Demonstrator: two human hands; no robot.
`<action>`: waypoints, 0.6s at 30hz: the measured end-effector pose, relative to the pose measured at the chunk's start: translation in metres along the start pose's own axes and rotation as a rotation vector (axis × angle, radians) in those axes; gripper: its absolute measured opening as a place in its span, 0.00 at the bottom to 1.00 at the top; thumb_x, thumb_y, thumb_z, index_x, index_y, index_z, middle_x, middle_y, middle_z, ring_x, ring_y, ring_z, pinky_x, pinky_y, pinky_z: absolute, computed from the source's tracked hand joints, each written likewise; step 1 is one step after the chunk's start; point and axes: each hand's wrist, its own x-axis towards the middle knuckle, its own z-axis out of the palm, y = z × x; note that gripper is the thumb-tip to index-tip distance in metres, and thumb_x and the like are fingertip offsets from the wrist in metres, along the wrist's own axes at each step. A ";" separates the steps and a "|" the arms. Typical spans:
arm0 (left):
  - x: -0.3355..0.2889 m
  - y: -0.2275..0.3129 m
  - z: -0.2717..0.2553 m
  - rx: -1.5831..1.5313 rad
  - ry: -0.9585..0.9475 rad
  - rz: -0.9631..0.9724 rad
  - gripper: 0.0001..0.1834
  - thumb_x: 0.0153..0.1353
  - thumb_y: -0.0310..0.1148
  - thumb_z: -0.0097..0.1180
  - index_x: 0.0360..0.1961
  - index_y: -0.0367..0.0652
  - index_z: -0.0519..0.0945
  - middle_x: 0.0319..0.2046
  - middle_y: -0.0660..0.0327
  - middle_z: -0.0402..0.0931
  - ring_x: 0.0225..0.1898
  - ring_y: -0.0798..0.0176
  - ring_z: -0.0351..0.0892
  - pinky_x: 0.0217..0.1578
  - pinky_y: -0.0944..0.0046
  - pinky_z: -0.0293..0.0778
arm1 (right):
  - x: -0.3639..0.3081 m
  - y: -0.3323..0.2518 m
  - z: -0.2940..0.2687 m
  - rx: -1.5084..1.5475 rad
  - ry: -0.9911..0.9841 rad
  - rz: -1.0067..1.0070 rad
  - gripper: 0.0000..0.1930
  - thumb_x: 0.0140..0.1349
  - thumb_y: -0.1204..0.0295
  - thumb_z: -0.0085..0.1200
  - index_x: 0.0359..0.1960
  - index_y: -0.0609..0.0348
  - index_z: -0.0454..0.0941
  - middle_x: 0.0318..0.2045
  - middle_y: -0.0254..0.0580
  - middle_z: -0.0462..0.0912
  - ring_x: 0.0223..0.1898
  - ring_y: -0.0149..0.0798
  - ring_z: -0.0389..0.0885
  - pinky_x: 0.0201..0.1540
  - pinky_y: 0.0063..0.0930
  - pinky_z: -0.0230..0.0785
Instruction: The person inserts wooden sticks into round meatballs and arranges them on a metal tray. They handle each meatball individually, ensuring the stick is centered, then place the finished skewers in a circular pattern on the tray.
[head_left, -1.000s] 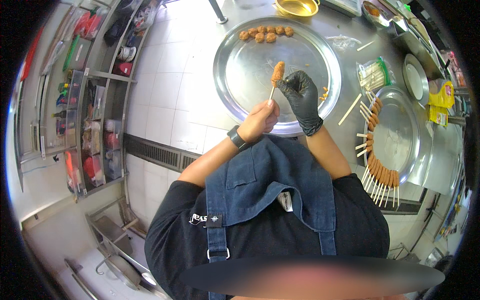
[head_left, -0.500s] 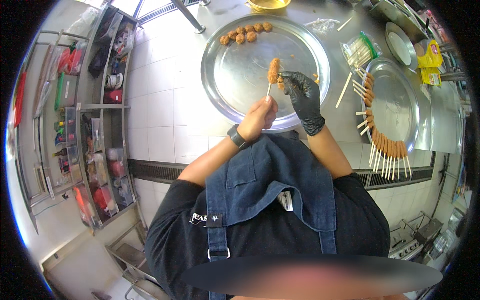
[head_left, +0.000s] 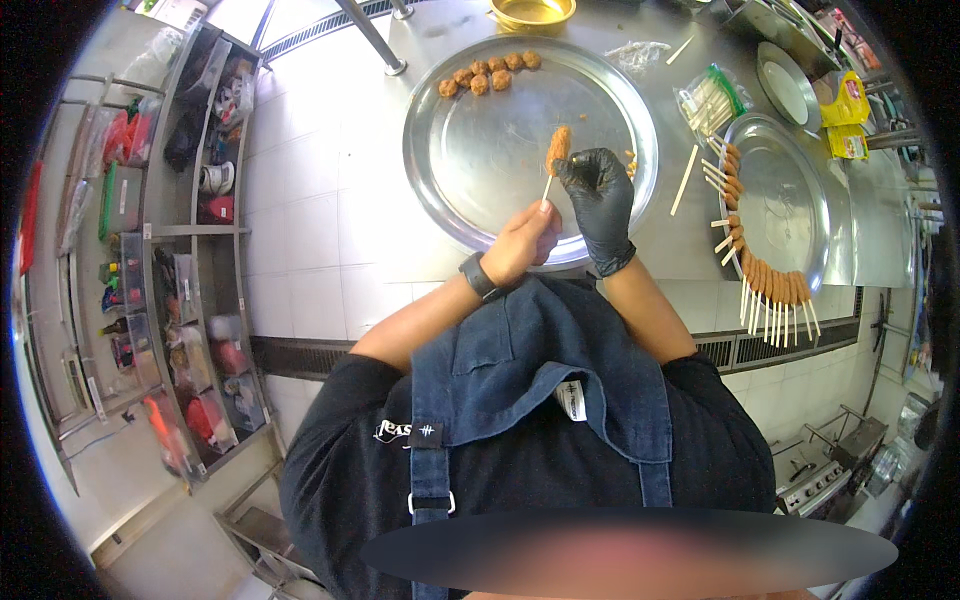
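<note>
My bare left hand [head_left: 528, 240] is closed on the lower end of a wooden stick, holding a skewer of minced meat [head_left: 559, 146] tilted over a large round metal tray [head_left: 470, 200]. My right hand [head_left: 600, 200], in a black glove, has its fingers curled against the lower right side of the meat, thumb near the stick. The meat is a smooth-sided orange-brown log around the stick's upper part. Several meat balls [head_left: 479, 85] lie in two rows at the tray's far left. Small meat scraps sit by the tray's right rim.
To the right, an oval metal tray [head_left: 790, 230] has several finished skewers [head_left: 775, 285] along its edge, sticks pointing outward. A bag of sticks [head_left: 712, 102] and a loose stick [head_left: 684, 180] lie between the trays. A golden bowl [head_left: 533, 14] stands at the back. Shelves [head_left: 200, 230] line the left.
My right fingers have moved in and curled against the meat, which now looks smoother and more even. The skewer has shifted slightly right and tilts a little more.
</note>
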 end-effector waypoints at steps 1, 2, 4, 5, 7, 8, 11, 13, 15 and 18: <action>0.000 0.001 -0.002 -0.019 -0.006 -0.005 0.21 0.71 0.50 0.35 0.31 0.45 0.68 0.16 0.74 0.52 0.16 0.76 0.49 0.15 0.73 0.47 | 0.001 -0.001 -0.001 0.004 -0.034 -0.005 0.06 0.57 0.76 0.60 0.36 0.61 0.80 0.28 0.35 0.80 0.28 0.26 0.75 0.32 0.21 0.69; 0.000 0.001 -0.004 -0.043 -0.019 0.006 0.21 0.71 0.50 0.35 0.31 0.45 0.68 0.16 0.74 0.52 0.16 0.76 0.49 0.15 0.73 0.46 | 0.002 -0.003 -0.002 0.006 -0.071 -0.006 0.05 0.58 0.75 0.59 0.36 0.61 0.80 0.28 0.35 0.80 0.27 0.25 0.74 0.32 0.21 0.68; 0.000 0.002 -0.007 -0.125 -0.026 -0.018 0.21 0.71 0.49 0.35 0.30 0.45 0.69 0.16 0.74 0.52 0.15 0.76 0.49 0.15 0.73 0.46 | 0.001 -0.008 -0.006 0.008 -0.091 0.046 0.05 0.61 0.74 0.56 0.36 0.61 0.80 0.27 0.34 0.79 0.28 0.25 0.74 0.32 0.21 0.68; 0.001 0.004 -0.008 -0.166 -0.036 -0.019 0.20 0.72 0.49 0.35 0.30 0.45 0.69 0.16 0.74 0.52 0.15 0.76 0.49 0.15 0.73 0.46 | 0.001 -0.011 -0.007 0.005 -0.104 0.070 0.06 0.62 0.73 0.55 0.36 0.61 0.80 0.27 0.34 0.79 0.28 0.25 0.74 0.32 0.21 0.67; 0.001 0.007 -0.010 -0.216 -0.076 -0.009 0.20 0.72 0.48 0.36 0.29 0.45 0.68 0.16 0.74 0.51 0.15 0.77 0.48 0.15 0.73 0.46 | 0.002 -0.017 -0.006 0.105 -0.070 0.146 0.08 0.64 0.70 0.52 0.39 0.61 0.80 0.28 0.33 0.79 0.28 0.26 0.73 0.32 0.22 0.67; 0.001 0.009 -0.011 -0.231 -0.091 -0.019 0.20 0.72 0.48 0.36 0.29 0.45 0.68 0.16 0.74 0.50 0.15 0.77 0.48 0.15 0.73 0.45 | 0.004 -0.019 -0.004 0.144 -0.038 0.204 0.09 0.65 0.69 0.51 0.40 0.61 0.80 0.29 0.33 0.79 0.27 0.27 0.73 0.32 0.22 0.67; -0.001 0.010 -0.013 -0.274 -0.186 -0.016 0.20 0.72 0.48 0.36 0.28 0.45 0.67 0.16 0.74 0.50 0.15 0.77 0.47 0.15 0.73 0.45 | 0.011 -0.018 0.006 0.176 0.110 0.121 0.13 0.64 0.69 0.51 0.47 0.61 0.76 0.28 0.31 0.76 0.24 0.24 0.68 0.25 0.18 0.61; -0.002 0.008 -0.013 -0.245 -0.220 -0.062 0.21 0.72 0.48 0.36 0.28 0.45 0.67 0.16 0.74 0.50 0.15 0.77 0.47 0.16 0.73 0.45 | 0.015 -0.014 0.014 0.653 0.154 0.408 0.12 0.65 0.67 0.51 0.46 0.60 0.75 0.26 0.31 0.74 0.23 0.24 0.66 0.23 0.19 0.59; -0.002 0.005 -0.011 -0.158 -0.223 -0.087 0.21 0.72 0.49 0.35 0.27 0.45 0.67 0.15 0.74 0.50 0.16 0.77 0.47 0.16 0.73 0.45 | 0.018 -0.009 0.015 0.874 0.058 0.537 0.12 0.65 0.66 0.51 0.44 0.60 0.75 0.27 0.31 0.74 0.24 0.25 0.68 0.25 0.19 0.61; 0.001 0.006 -0.008 -0.034 -0.206 -0.101 0.22 0.72 0.50 0.35 0.26 0.46 0.67 0.15 0.74 0.50 0.16 0.76 0.46 0.16 0.73 0.45 | 0.025 0.001 0.011 1.240 -0.437 0.391 0.12 0.65 0.64 0.52 0.42 0.58 0.75 0.32 0.33 0.77 0.31 0.28 0.76 0.32 0.19 0.71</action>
